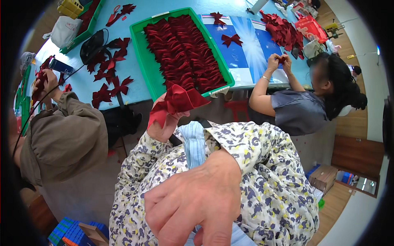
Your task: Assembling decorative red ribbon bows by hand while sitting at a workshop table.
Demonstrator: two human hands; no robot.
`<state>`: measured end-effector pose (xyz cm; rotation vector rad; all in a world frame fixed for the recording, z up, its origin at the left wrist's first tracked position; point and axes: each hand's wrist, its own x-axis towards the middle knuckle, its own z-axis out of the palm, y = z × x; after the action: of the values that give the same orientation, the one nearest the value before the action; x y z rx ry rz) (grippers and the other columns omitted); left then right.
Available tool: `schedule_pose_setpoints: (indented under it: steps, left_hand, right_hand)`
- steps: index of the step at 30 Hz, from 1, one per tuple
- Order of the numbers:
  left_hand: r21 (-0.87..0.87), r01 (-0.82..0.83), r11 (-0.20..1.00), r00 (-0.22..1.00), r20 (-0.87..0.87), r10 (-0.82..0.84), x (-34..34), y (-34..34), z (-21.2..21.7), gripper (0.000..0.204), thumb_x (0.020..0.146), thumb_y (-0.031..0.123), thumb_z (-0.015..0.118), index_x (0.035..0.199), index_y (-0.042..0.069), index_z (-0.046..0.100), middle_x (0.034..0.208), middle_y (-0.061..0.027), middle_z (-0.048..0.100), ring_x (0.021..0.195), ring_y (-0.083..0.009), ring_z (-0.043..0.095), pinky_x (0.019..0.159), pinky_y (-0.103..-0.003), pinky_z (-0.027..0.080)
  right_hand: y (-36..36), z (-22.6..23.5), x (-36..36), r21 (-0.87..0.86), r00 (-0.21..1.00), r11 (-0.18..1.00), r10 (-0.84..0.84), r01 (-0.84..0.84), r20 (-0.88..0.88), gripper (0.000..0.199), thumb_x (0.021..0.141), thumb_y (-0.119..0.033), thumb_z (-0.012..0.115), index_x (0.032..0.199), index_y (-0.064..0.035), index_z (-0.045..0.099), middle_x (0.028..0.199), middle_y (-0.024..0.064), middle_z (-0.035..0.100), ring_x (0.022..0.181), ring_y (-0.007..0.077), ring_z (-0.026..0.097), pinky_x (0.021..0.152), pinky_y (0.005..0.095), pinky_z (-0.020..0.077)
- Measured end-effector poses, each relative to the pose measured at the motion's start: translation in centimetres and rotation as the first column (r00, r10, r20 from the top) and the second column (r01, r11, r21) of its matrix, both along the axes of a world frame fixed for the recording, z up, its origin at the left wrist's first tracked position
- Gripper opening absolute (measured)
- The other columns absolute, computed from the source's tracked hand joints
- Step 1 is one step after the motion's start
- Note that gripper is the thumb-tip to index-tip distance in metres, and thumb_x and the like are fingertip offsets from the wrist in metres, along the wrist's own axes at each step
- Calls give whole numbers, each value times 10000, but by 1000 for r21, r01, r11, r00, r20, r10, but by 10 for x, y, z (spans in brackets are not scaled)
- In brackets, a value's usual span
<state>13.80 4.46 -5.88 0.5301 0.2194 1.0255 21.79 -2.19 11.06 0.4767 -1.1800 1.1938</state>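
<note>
My left hand (166,125) is closed on a dark red velvet bow (180,100), held up at the near edge of a green tray (141,69). Packed rows of similar red bows (180,49) fill that tray. Close to the camera, in front of my chest, is my right hand (195,199), back side up with its fingers curled. Its fingertips are partly hidden, and what they grip cannot be made out. Light-blue pleated material (193,141) hangs just beyond this hand, and more of it shows below.
On the blue table (135,33), loose red bows (117,86) lie left of the tray and a red heap (283,33) lies at right. A co-worker (303,98) at right handles a small red piece; another person (65,139) at left holds red fabric. Scissors (113,16) lie behind.
</note>
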Motion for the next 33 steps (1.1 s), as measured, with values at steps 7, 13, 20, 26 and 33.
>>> schedule_pose_setpoints:
  steps: [7,13,20,26,33]
  left_hand:
    - [-97,-98,990,974,-215,76,5,-3,11,832,693,531,721,1276,17,423,1103,-135,597,905,-252,623,787,-356,519]
    - [-76,-120,990,989,72,126,-25,-9,27,620,790,408,675,1231,23,471,1108,-144,605,940,-262,624,784,-381,535]
    - [-50,-107,993,986,-136,100,-53,-1,33,655,767,424,696,1223,2,485,1133,-137,604,1003,-244,619,794,-377,550]
    - [25,-83,996,985,-149,85,-57,27,24,830,644,536,765,1219,5,488,1109,-113,611,1008,-222,616,810,-362,542]
    - [40,-94,995,991,-96,97,-53,19,4,706,716,459,740,1195,-1,501,1091,-105,616,991,-208,621,812,-359,540]
  right_hand:
    - [7,16,6,165,981,974,-174,158,86,337,940,-131,396,1173,-206,627,835,16,569,675,182,523,567,300,352]
    - [47,-9,46,396,566,757,-653,520,503,91,759,-14,607,827,-15,667,758,74,622,629,207,560,526,315,426]
    - [60,-61,55,290,19,571,-473,768,881,108,733,14,668,831,-14,632,738,81,573,629,184,569,531,279,446]
    - [86,-64,43,294,40,596,-483,747,875,104,720,-10,683,816,-29,646,722,71,571,633,181,574,532,279,448]
    - [78,-85,35,416,-126,519,-503,747,855,107,681,-22,687,783,-35,655,675,62,548,599,206,557,517,308,437]
